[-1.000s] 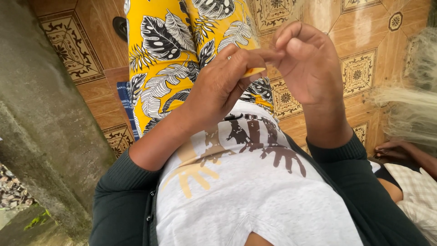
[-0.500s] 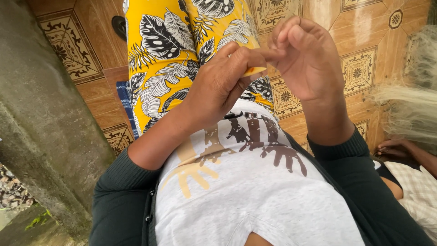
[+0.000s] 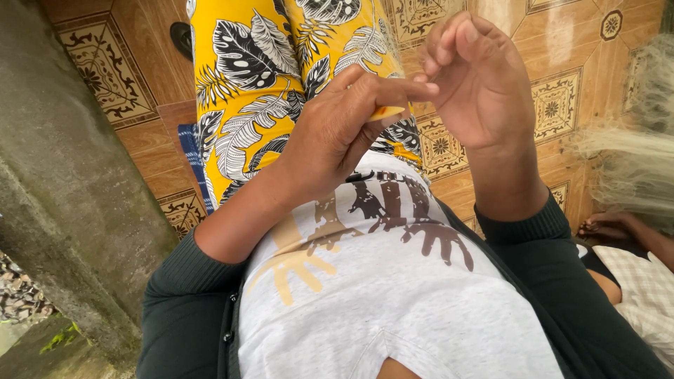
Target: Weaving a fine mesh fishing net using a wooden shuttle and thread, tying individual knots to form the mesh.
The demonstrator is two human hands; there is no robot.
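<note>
Both my hands are raised together in front of my chest, above a yellow skirt (image 3: 260, 91) printed with black and white leaves. My left hand (image 3: 337, 137) has its index finger stretched to the right, and its thumb and fingers pinch a small yellow-orange piece (image 3: 390, 111). My right hand (image 3: 481, 88) shows its back, with the fingers curled and the fingertips bunched against the tip of my left index finger. Whatever lies between those fingertips is hidden. I wear a grey shirt (image 3: 393, 295) with brown and tan handprints and dark green sleeves.
A rough concrete wall (image 3: 67, 189) runs down the left. Patterned brown floor tiles (image 3: 562, 98) lie beyond the skirt. A pale bundle of fibres (image 3: 632, 154) hangs at the right, above another person's hand (image 3: 611, 228) and checked cloth (image 3: 646, 288).
The hands stay joined in the same spot. My right fingers have curled in slightly tighter over my left index fingertip.
</note>
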